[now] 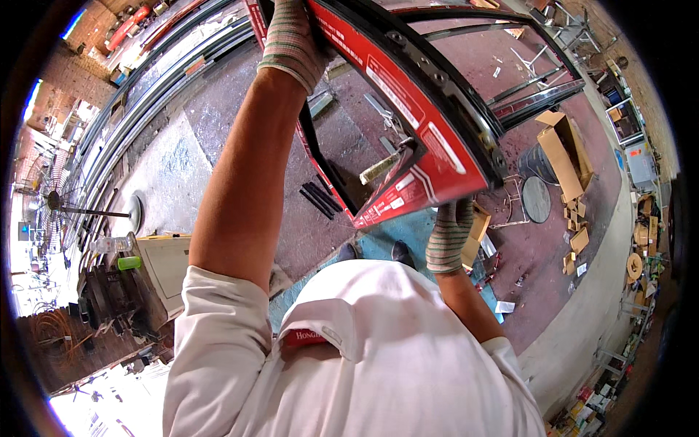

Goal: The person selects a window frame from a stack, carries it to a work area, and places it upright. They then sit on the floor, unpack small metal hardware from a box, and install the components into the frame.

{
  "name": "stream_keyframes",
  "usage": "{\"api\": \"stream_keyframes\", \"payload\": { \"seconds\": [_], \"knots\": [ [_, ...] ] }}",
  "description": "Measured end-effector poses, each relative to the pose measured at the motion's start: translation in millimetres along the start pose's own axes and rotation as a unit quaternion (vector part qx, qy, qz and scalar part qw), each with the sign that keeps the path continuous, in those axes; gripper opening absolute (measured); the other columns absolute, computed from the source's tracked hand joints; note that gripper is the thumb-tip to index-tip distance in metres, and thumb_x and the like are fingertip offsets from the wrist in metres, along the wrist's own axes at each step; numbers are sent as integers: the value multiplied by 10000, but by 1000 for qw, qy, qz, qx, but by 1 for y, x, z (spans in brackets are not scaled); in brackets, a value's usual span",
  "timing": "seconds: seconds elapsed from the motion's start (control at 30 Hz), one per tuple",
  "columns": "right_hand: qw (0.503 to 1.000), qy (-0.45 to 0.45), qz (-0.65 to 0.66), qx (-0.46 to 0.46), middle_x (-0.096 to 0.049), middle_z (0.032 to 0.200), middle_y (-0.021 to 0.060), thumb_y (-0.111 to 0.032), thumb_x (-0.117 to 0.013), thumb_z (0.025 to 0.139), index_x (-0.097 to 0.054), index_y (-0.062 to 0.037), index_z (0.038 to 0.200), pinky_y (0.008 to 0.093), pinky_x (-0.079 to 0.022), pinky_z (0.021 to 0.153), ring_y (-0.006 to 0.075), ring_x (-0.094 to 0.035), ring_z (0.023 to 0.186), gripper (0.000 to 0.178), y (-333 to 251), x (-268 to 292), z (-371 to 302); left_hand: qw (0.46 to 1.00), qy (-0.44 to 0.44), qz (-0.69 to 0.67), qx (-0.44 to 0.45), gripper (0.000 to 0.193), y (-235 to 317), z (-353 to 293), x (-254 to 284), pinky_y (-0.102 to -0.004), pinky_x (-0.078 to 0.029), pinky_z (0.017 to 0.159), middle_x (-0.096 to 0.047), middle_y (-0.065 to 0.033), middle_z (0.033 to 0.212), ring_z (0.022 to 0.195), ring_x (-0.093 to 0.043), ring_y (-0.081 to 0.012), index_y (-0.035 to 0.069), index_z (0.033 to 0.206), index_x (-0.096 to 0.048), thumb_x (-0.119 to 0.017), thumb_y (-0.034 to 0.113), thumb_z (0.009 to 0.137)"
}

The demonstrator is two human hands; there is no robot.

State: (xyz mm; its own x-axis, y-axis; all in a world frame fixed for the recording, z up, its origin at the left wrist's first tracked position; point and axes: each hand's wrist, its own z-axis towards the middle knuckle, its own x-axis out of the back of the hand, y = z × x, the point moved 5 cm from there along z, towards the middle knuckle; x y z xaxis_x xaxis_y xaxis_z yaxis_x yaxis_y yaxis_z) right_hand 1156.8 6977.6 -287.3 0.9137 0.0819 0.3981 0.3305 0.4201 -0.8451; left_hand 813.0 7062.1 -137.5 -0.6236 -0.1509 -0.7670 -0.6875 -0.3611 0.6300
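A large frame, like a window or door frame, is held up tilted in front of me, black with red printed film [450, 166] on its faces. My left hand [295, 45], in a striped knit glove, is closed round its upper left part, the fingertips partly hidden. My right hand [450, 239], gloved alike, grips the lower right corner from below; the frame covers some of its fingers. Through the frame's opening the floor shows, with a pale block [380, 167] and several metal pieces. Short black strips [319, 198] lie on the floor just left of the frame's lower corner.
Another black frame [542, 98] stands beyond at the right. Near it are an open cardboard box [566, 149], a round stool [536, 199] and scattered carton pieces. Long metal profiles [142, 109] are stacked at the left, with a standing fan [54, 201] and a cabinet [164, 273].
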Motion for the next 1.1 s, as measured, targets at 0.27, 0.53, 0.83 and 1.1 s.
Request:
{"api": "stream_keyframes", "payload": {
  "seconds": [0.27, 0.53, 0.83, 1.1],
  "knots": [
    [978, 4, 131, -160, -587, 1059, -11, -315, -567, 978, -606, -95, 1163, 262, -471, 753, 111, -570, 934, 289, 30, 21, 5, 998, -30, -44, 45, 661, -21, -2, -25, -477, -564, 910, -702, -130, 1066, 996, -677, -302, 43, 1196, -612, -733, 579, 828],
    [895, 47, 227, -382, -632, 1118, 84, -421, -624, 964, -584, -33, 1229, 346, -541, 770, 196, -632, 941, 472, 101, 64, -37, 997, 56, -35, -26, 723, -38, 23, -25, -579, -515, 938, -652, -164, 1153, 1033, -653, -341, 75, 1310, -523, -672, 619, 858],
    [965, -9, 112, -239, -652, 1001, 21, -377, -677, 933, -665, -63, 1114, 288, -485, 731, 146, -590, 856, 362, 160, 131, -6, 988, 120, -11, -101, 684, -24, 2, -20, -491, -551, 872, -673, -136, 1039, 875, -663, -295, 58, 1229, -564, -658, 620, 850],
    [957, -87, 129, -244, -623, 833, -18, -300, -629, 976, -672, -107, 993, 239, -422, 579, 94, -523, 681, 198, 214, 134, 12, 968, 112, -118, -192, 499, 8, -62, -12, -380, -553, 736, -664, -76, 909, 756, -632, -223, 63, 1135, -627, -709, 488, 887]
  ]
}}
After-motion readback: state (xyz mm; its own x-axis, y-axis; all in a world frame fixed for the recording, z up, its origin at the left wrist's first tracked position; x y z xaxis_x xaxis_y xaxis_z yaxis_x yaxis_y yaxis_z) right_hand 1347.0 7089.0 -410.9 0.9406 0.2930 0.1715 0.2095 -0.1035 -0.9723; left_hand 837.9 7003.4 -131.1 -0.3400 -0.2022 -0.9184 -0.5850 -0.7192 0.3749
